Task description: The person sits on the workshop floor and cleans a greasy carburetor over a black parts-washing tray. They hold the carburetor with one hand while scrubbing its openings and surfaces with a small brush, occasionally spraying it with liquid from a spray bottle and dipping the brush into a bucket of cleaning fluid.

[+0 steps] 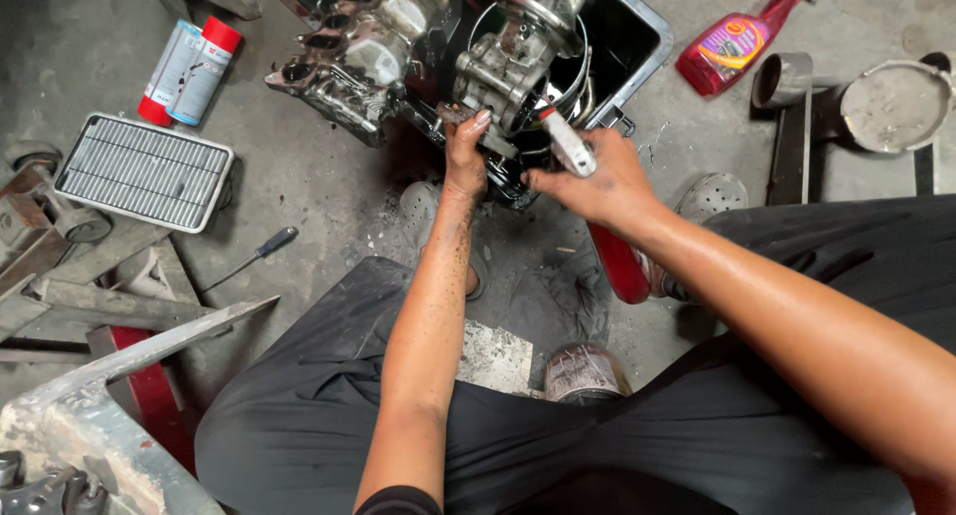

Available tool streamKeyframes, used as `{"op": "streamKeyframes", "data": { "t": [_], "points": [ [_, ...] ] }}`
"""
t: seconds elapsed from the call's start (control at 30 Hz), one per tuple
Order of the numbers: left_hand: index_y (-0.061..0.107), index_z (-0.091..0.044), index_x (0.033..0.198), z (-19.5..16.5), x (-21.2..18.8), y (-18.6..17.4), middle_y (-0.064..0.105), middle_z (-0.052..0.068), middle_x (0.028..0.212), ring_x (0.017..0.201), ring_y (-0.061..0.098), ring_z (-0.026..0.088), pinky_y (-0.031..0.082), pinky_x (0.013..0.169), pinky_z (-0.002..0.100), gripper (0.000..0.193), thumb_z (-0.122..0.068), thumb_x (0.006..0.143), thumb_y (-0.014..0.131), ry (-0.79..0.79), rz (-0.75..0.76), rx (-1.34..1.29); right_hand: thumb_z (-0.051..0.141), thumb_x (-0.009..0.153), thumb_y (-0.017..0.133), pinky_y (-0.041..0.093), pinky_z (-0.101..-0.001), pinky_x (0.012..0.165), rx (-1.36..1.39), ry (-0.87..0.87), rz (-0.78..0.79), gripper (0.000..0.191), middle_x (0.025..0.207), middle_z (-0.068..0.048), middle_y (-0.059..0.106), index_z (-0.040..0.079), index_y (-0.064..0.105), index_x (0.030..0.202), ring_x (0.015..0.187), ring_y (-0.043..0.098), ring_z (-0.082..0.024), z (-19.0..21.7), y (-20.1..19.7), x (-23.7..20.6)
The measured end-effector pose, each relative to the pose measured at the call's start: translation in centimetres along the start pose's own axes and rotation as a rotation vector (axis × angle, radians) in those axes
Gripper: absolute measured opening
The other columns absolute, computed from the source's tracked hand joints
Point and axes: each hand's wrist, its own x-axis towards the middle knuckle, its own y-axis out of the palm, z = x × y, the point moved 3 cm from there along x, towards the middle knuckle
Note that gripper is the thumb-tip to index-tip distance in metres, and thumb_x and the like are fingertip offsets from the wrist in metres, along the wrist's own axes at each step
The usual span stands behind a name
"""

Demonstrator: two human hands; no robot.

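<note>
Bare concrete floor point(329, 191) lies open left of the left hand point(464, 161). Far ahead, the metal engine part point(373, 47) and black tub point(637, 37) block passage; a screwdriver point(249, 259) lies near left.

Left hand point(465, 156) grips the underside of the grimy metal carburetor point(513, 52), fingers curled against its base, over the black tray point(637, 37). Right hand point(596, 181) pinches a small brush with a white handle point(568, 141), tip angled up at the carburetor's side. Beside it in the tray lies the intake manifold point(358, 52). Out on the concrete floor: two spray cans point(189, 69), a flat air filter point(144, 171), a screwdriver point(249, 256), and a red spray bottle point(742, 35).
</note>
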Motion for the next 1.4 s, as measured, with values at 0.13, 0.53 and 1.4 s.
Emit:
{"op": "streamKeyframes", "data": {
  "t": [0.13,0.53,1.4],
  "points": [
    [0.062,-0.001,0.12,-0.2,0.2,-0.2,0.066,0.007,0.111,0.102,0.061,0.019,0.05,0.094,0.035,0.039,-0.022,0.087,0.067,0.041,-0.022,0.08,0.037,0.069,0.086,0.055,-0.0368,0.065,-0.017,0.007,0.021,0.046,0.071,-0.012,0.071,-0.003,0.072,0.087,0.064,0.069,-0.018,-0.4,-0.1,0.0],
    [0.063,-0.004,0.121,0.4,0.5,-0.3,0.066,0.006,0.114,0.106,0.062,0.021,0.049,0.097,0.039,0.04,-0.025,0.087,0.067,-0.026,-0.043,-0.06,0.038,0.068,0.087,0.054,-0.0378,0.065,-0.036,-0.022,0.034,0.046,0.068,-0.014,0.07,-0.003,0.072,0.085,0.063,0.07,-0.022,-0.6,-0.4,0.1],
    [0.053,-0.001,0.138,0.2,0.9,-1.8,0.065,0.008,0.121,0.111,0.061,0.024,0.049,0.103,0.042,0.058,-0.012,0.083,0.068,0.127,0.07,-0.054,0.04,0.068,0.086,0.057,-0.0383,0.072,0.018,-0.128,0.05,0.049,0.074,-0.014,0.074,0.0,0.075,0.094,0.07,0.076,-0.027,1.6,-1.2,-1.2]
  ]
}}
